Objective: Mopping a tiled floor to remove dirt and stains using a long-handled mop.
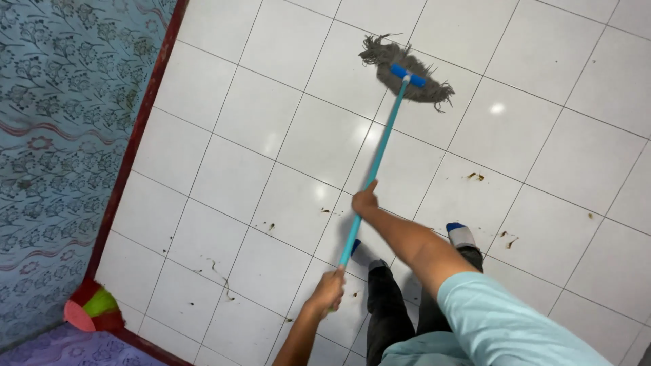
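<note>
Fingers of right hand (365, 200) clenched round mop handle (375, 159) mid-shaft; left hand (327, 291) grasping its lower end. Grey mop head (407, 71) on tiled floor (230, 122), far ahead of fingers. Mopping stroke under way; debris (476, 176) beside fingers calls for sweep back.

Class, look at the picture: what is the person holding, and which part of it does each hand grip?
A mop. Both hands grip its blue handle: right hand mid-shaft, left hand at the near end.

Both hands (346, 247) fisted, right (364, 200) extended ahead, left (326, 292) apparently lower and nearer.
</note>
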